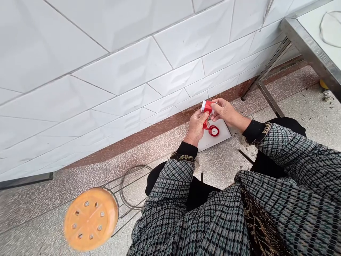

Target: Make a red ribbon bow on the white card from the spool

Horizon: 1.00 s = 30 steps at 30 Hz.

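Note:
My left hand and my right hand come together near the foot of the wall. Between them is a small red piece with a white edge; its exact kind does not show. My left fingers are closed around its lower part, and my right fingers and thumb pinch its upper right side. A red ring appears just below my hands, over a white board on the floor. Whether the ring is joined to the held piece, I cannot tell.
An orange round stool with metal legs lies tipped over at the lower left. White wall tiles rise ahead. A metal-framed table stands at the right, with dark debris scattered on the speckled floor.

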{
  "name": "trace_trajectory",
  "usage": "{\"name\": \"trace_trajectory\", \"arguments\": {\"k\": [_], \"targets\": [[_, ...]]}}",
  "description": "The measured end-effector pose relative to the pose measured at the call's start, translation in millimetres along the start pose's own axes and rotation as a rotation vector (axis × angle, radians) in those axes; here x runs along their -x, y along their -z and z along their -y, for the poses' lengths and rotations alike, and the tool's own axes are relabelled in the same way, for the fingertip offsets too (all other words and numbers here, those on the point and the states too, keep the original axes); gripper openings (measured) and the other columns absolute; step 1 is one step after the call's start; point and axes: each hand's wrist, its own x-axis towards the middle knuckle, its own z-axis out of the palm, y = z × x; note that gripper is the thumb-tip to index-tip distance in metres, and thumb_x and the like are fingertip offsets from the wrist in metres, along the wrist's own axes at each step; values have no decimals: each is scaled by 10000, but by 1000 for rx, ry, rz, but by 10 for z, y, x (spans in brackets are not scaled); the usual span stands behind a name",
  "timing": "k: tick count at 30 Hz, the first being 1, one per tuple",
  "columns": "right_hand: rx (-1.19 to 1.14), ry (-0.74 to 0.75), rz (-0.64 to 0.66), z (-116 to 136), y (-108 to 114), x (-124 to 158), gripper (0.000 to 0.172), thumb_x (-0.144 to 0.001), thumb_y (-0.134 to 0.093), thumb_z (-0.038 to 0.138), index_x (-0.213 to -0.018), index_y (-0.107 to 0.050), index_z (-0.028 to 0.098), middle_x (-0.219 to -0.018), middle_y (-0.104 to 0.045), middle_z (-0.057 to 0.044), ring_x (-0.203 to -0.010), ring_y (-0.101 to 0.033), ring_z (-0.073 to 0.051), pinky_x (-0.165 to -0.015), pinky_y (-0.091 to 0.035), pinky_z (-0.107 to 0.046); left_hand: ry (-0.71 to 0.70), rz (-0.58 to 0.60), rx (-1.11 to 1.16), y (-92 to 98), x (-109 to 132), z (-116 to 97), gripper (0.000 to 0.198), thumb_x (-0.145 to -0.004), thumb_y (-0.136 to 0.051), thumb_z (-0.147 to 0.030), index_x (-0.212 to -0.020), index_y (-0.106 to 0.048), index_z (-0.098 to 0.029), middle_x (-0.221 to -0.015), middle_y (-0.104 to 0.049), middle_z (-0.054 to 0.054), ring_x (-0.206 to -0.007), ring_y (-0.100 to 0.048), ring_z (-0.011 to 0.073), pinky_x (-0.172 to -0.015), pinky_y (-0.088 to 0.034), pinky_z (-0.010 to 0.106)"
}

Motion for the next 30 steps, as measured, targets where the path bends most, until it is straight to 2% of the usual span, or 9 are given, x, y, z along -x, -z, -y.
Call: {"name": "trace_trajectory", "arguments": {"k": [5,10,13,16,24,30], "targets": [[-56,-84,-42,75,9,6,131,-1096,-558,137,-976,-536,185,-650,-675,22,-424,-618,-93,-429,-529,-169,22,-27,-77,8,20,-27,519,-621,-958,-541,-816,-659,-164,-557,-540,-70,-421,-407,43,-435,-326,228],[-75,-110,-83,147,44,-25,138,-1107,-551,159,-971,-542,181,-649,-686,-1,-440,-633,-105,-432,-529,-170,35,19,-126,7,59,-59,466,-695,-918,-546,-782,-669,-162,-557,-533,-61,-461,-436,51,-482,-376,222],[-129,-147,-42,147,66,-34,183,-1118,-533,176,-942,-580,160,-661,-690,-22,-446,-632,-101,-444,-540,-169,25,3,-96,-3,57,-38,425,-725,-900,-524,-850,-696,-173,-639,-607,-41,-530,-496,61,-520,-402,210],[-204,-202,9,131,83,-33,252,-1130,-498,196,-924,-628,132,-652,-687,-41,-455,-635,-99,-458,-552,-161,-32,-2,-111,-3,40,-3,373,-736,-902,-476,-840,-717,-169,-703,-656,-20,-610,-545,65,-576,-424,193],[-259,-263,16,163,108,-32,246,-1125,-494,190,-915,-616,148,-639,-693,-58,-453,-622,-106,-458,-551,-155,-56,28,-195,42,37,-35,384,-727,-899,-493,-743,-709,-160,-649,-621,-18,-563,-474,64,-551,-393,199],[-251,-293,8,145,109,-41,259,-1134,-509,223,-911,-619,152,-597,-658,-34,-425,-592,-101,-422,-539,-155,-67,26,-223,84,-6,-17,379,-707,-905,-477,-723,-709,-153,-617,-593,-24,-537,-442,56,-523,-363,198]]}}
